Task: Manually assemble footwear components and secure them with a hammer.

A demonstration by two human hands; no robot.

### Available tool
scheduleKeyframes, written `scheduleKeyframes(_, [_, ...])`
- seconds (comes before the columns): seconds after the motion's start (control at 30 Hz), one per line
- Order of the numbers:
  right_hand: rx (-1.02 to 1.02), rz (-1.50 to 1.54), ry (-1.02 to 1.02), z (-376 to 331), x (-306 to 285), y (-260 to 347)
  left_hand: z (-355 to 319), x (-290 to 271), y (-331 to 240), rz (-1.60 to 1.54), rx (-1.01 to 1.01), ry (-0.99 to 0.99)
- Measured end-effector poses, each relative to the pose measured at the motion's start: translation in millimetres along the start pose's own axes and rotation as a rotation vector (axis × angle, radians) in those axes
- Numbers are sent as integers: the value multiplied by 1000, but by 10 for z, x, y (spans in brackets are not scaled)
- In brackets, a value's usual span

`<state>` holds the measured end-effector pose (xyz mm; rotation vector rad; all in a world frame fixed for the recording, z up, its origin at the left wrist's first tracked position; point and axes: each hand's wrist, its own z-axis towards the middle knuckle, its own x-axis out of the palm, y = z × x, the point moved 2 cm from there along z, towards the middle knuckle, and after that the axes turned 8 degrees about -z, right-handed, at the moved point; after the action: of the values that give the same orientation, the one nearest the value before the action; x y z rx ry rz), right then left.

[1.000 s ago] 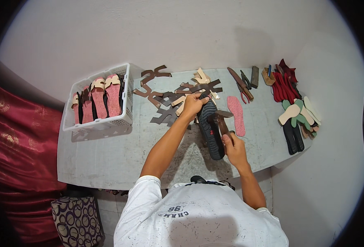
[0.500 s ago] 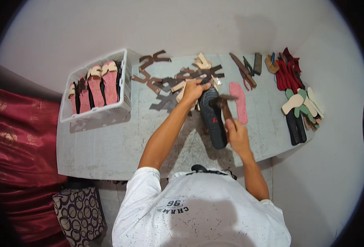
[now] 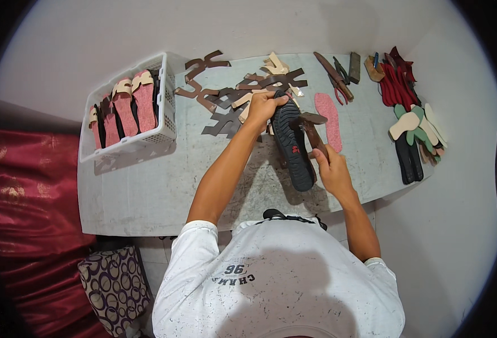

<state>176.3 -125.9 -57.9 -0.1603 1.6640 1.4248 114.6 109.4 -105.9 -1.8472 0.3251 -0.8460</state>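
Note:
My left hand [image 3: 264,110] is closed on the far end of a black sandal [image 3: 297,166], thumb against its edge. The sandal is held tilted above the table with its ridged outsole, marked with a small red emblem, facing up. My right hand [image 3: 334,173] grips the brown handle of a hammer [image 3: 310,119]; the metal head lies over the middle of the outsole, but whether it touches cannot be told. Beyond my right hand a pink insole [image 3: 330,119] lies flat on the table. Brown, grey and cream strap pieces [image 3: 226,121] are strewn beyond my left hand.
At the left of the table [image 3: 141,197] a white plastic basket [image 3: 168,121] holds several pink-topped sandals. Pliers [image 3: 340,93], a long blade-like tool and a dark block lie at the back. Dark red pieces [image 3: 392,87], green and cream pieces and black soles [image 3: 409,163] are heaped at right.
The whole view has shifted, so the table appears higher. My left hand still holds the sandal and my right hand the hammer, its head still over the outsole.

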Motion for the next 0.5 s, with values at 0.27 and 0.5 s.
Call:
scheduleKeyframes(0.27, [-1, 454, -30, 5, -238, 376, -9, 12, 3, -68, 4, -13])
scheduleKeyframes(0.5, [10, -7, -71, 92, 237, 70, 31, -17, 56, -66, 18, -25])
